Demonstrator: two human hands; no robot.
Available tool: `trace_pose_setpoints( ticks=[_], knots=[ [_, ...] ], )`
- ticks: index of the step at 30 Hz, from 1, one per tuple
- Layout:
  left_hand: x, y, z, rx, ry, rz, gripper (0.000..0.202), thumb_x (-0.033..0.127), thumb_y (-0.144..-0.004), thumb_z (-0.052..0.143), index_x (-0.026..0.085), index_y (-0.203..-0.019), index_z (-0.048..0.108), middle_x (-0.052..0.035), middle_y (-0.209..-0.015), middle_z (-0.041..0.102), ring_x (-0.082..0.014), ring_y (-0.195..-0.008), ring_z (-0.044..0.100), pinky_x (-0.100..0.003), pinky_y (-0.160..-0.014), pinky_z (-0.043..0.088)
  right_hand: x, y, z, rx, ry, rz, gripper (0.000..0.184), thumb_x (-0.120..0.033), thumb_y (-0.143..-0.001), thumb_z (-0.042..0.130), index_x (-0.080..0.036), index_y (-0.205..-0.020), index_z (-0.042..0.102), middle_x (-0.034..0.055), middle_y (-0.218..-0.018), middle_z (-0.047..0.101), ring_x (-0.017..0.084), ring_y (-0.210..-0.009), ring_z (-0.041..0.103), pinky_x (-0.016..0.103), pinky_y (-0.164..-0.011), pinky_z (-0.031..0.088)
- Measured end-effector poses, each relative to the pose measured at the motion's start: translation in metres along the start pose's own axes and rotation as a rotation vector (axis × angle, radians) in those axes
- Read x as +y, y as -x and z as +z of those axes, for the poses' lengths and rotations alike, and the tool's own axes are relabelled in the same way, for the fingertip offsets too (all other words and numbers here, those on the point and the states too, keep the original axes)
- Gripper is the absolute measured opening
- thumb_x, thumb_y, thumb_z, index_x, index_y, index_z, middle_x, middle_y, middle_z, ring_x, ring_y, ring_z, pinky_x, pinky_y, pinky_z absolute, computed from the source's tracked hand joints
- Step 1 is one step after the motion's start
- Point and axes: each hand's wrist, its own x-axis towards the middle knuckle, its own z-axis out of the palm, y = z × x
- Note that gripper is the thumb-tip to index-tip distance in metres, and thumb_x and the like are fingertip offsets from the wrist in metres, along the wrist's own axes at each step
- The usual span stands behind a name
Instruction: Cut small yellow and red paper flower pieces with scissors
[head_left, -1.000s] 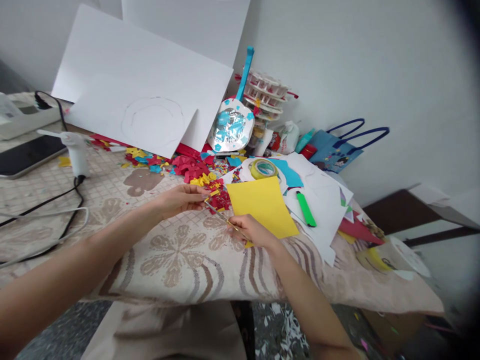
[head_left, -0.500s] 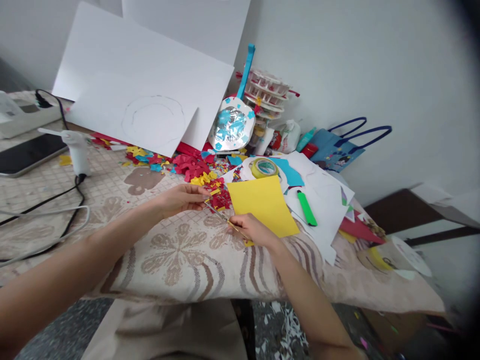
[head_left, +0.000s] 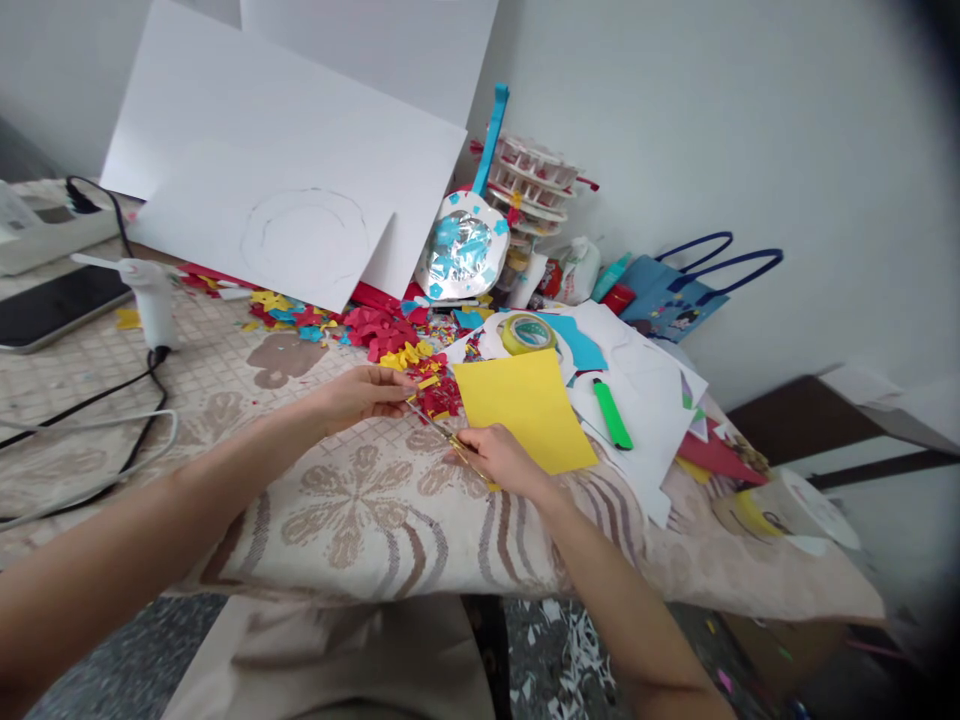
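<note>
My right hand [head_left: 496, 457] is closed round the handles of a pair of scissors [head_left: 433, 421], whose blades point up and left. At their tip, my left hand [head_left: 375, 392] pinches a small piece of yellow paper [head_left: 415, 396]; its exact shape is too small to make out. A larger yellow paper sheet [head_left: 525, 408] lies just beyond my right hand. Tiny red paper scraps [head_left: 442, 393] are heaped behind the blades, with small yellow cut pieces [head_left: 407, 356] and red cut pieces [head_left: 375, 332] farther back.
White boards [head_left: 285, 150] lean at the back, beside a round blue-and-white decorated piece [head_left: 463, 248]. Tape [head_left: 527, 333] and a green cutter [head_left: 613, 414] lie on white paper at right. At left are a glue gun [head_left: 148, 303], a phone [head_left: 60, 303] and cables.
Both hands stay almost where they were, the left still pinching the yellow piece at the scissors' tip. The fingers of my right hand have shifted slightly on the handles.
</note>
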Motion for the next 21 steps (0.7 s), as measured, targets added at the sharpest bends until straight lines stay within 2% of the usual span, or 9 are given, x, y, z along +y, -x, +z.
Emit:
trace_pose_setpoints(
  ticks=[7,12,16,21],
  knots=[
    [-0.0015,-0.0036,-0.0014,0.105,-0.083,0.110,0.016,0.019,-0.061,0.078,0.012,-0.069,0.066,-0.0010,-0.064,0.065,-0.0091,-0.056,0.059,-0.023,-0.060,0.049,-0.0022,-0.0007,0.0073,0.047,0.032,0.031,0.045,-0.055,-0.083,0.049,-0.017,-0.058,0.049,-0.0024,-0.050,0.044,0.009,-0.049,0.034,0.023,-0.051,0.020],
    [0.0029,-0.0049,-0.0071,0.172,-0.060,0.177,0.021,0.024,-0.062,0.079,0.012,-0.070,0.063,-0.0020,-0.064,0.067,-0.0112,-0.060,0.062,-0.024,-0.063,0.050,-0.0048,-0.0005,0.0018,0.059,-0.093,0.046,0.041,-0.050,-0.084,0.049,-0.016,-0.060,0.047,-0.0035,-0.053,0.041,0.009,-0.051,0.037,0.021,-0.051,0.022],
    [0.0051,-0.0031,-0.0059,0.096,0.011,0.094,0.018,0.024,-0.068,0.075,0.011,-0.072,0.063,-0.0065,-0.074,0.070,-0.0136,-0.068,0.065,-0.024,-0.066,0.052,-0.0015,0.0006,-0.0020,0.057,-0.226,0.063,0.037,-0.047,-0.084,0.047,-0.016,-0.063,0.047,-0.0038,-0.054,0.040,0.009,-0.052,0.035,0.021,-0.050,0.023],
    [0.0053,-0.0015,-0.0047,-0.014,0.109,0.029,0.009,0.017,-0.073,0.071,0.012,-0.078,0.065,-0.0040,-0.072,0.068,-0.0083,-0.060,0.061,-0.017,-0.058,0.050,-0.0062,0.0029,-0.0016,0.005,-0.323,0.065,0.034,-0.046,-0.084,0.046,-0.015,-0.071,0.050,-0.0029,-0.057,0.043,0.009,-0.051,0.034,0.021,-0.048,0.026]
  ],
)
